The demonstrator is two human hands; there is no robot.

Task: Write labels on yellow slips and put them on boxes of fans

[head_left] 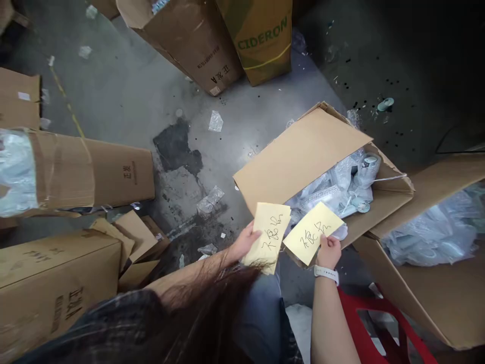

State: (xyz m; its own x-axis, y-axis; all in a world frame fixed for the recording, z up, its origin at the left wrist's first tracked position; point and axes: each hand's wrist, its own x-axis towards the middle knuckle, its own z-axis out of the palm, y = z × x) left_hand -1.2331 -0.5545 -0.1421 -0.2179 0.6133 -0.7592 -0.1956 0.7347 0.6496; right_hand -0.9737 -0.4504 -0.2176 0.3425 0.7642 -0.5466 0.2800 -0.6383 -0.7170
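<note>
My left hand (pixel 244 241) is closed on a yellow paper slip (pixel 270 233) with handwritten black characters, held upright over my lap. To its right, my right hand (pixel 328 251), with a white watch on the wrist, pinches a second yellow handwritten slip (pixel 312 231) by its lower edge. Both slips hover just in front of an open cardboard box (pixel 303 151) whose inside is filled with small parts in clear plastic bags (pixel 333 189). Long dark hair hangs over my left forearm.
Cardboard boxes ring the spot: two at the left (pixel 91 174), (pixel 56 283), two at the top (pixel 197 40), (pixel 261 35), and one with bagged parts at the right (pixel 435 237). A red stool (pixel 375 323) sits under me. Plastic scraps litter the grey concrete floor (pixel 151 91).
</note>
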